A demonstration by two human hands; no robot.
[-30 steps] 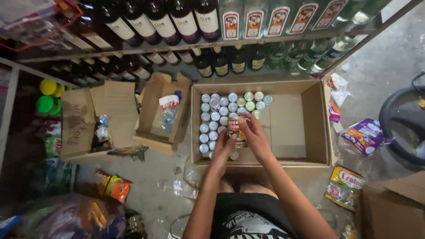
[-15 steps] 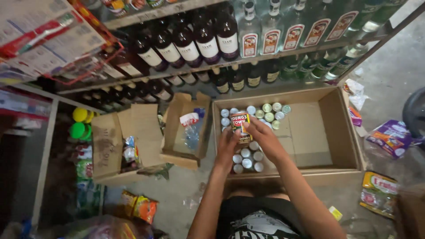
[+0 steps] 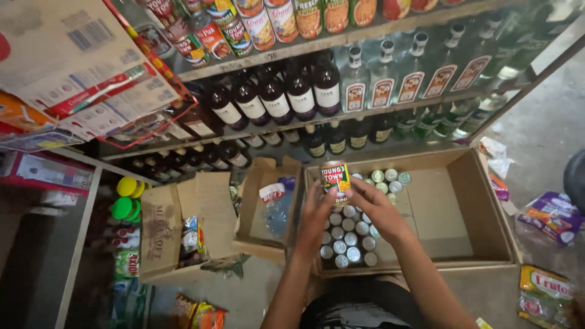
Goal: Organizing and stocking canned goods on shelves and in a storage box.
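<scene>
Both my hands hold one small tin can (image 3: 334, 178) with a green, red and yellow label, lifted above a large cardboard box (image 3: 475, 201). My left hand (image 3: 317, 210) cups the can from the left and below. My right hand (image 3: 373, 201) grips it from the right. The box on the floor holds several more cans (image 3: 350, 234), seen from their silver tops, packed in its left part. The right part of the box shows bare cardboard.
Shelves ahead carry dark bottles (image 3: 277, 97), clear bottles (image 3: 384, 79) and, higher up, tins (image 3: 268, 21). Two smaller open boxes (image 3: 256, 210) (image 3: 164, 231) stand left of the big box. Snack packets (image 3: 545, 213) lie on the floor at right.
The can has risen out of the box in both hands, and the view has tilted upward, showing more of the shelves.
</scene>
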